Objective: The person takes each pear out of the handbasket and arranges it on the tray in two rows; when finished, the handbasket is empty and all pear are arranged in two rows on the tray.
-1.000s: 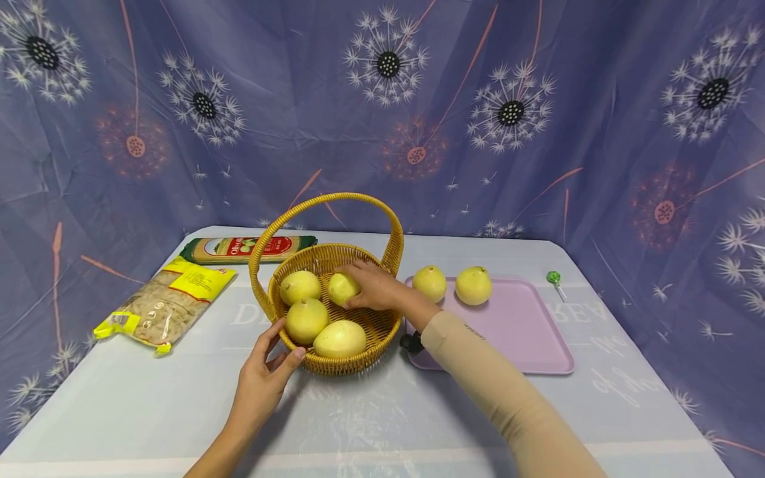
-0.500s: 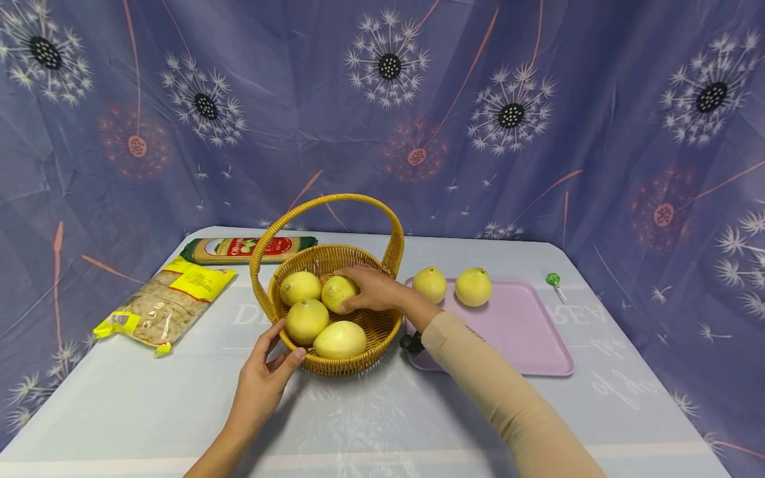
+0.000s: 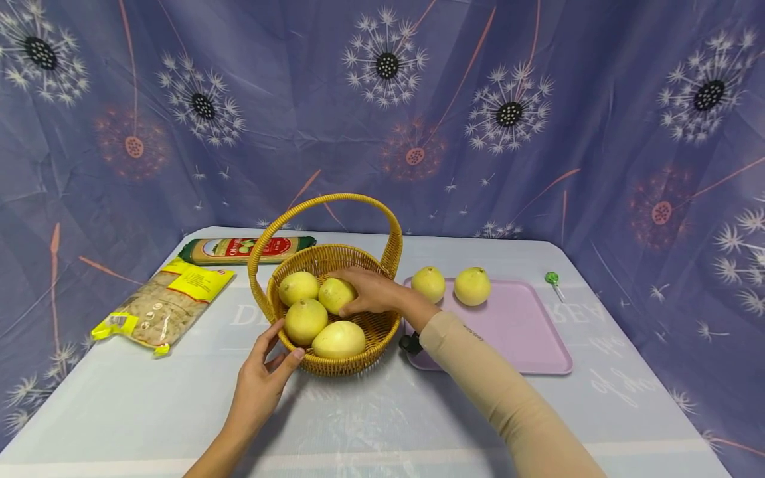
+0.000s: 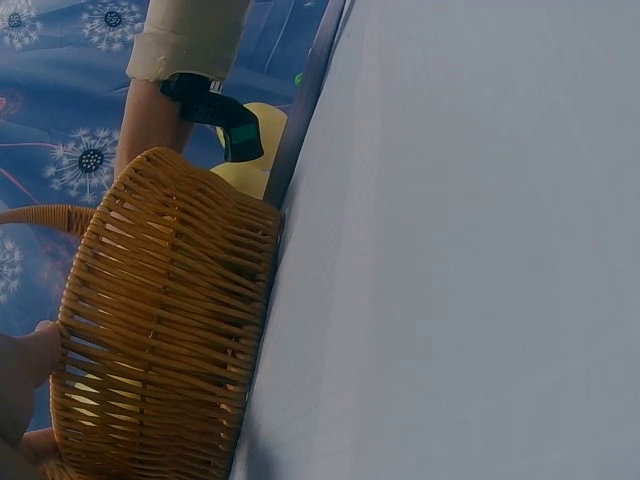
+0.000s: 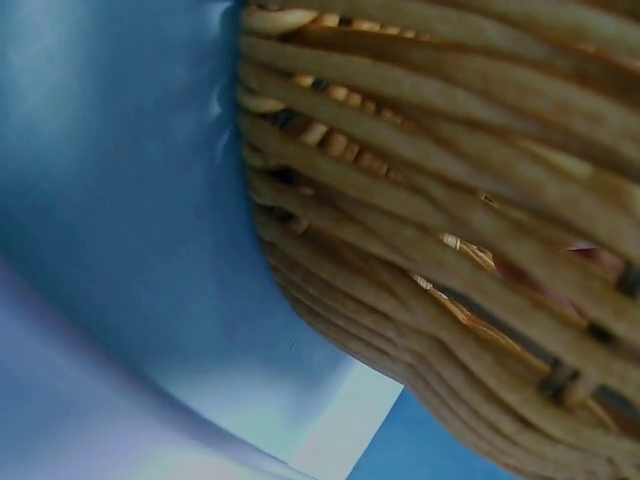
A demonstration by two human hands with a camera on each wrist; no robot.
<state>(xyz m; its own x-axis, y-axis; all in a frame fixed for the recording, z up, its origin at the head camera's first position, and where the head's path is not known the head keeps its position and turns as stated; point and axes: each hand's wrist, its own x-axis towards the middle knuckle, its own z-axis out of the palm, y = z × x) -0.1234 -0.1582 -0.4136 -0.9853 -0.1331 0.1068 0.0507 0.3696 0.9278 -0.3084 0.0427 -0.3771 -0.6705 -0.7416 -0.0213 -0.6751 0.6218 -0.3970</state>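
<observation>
A yellow wicker basket (image 3: 352,366) with a tall arched handle stands mid-table, holding several pale yellow pomelo-like fruits. My left hand (image 3: 261,382) holds its near-left rim, thumb in front and fingers along the side. In the left wrist view, the thumb and a fingertip of the left hand (image 4: 25,385) touch the rim of the basket (image 4: 165,320). Inside the basket, my right hand (image 3: 373,292) grips one fruit (image 3: 337,296) from its right; some fingers are hidden behind it. That fruit lies close to its neighbours. The right wrist view shows only the basket's woven side (image 5: 420,200) close up.
A pink tray (image 3: 520,332), right of the basket, carries two more such fruits (image 3: 472,287). A green lollipop (image 3: 552,279) lies at far right. A spaghetti pack (image 3: 239,249) and a yellow-labelled clear bag (image 3: 167,302) lie at left. A patterned curtain hangs behind.
My right hand has moved the gripped fruit slightly left and nearer, up to the other fruits in the basket. The left hand stays on the rim.
</observation>
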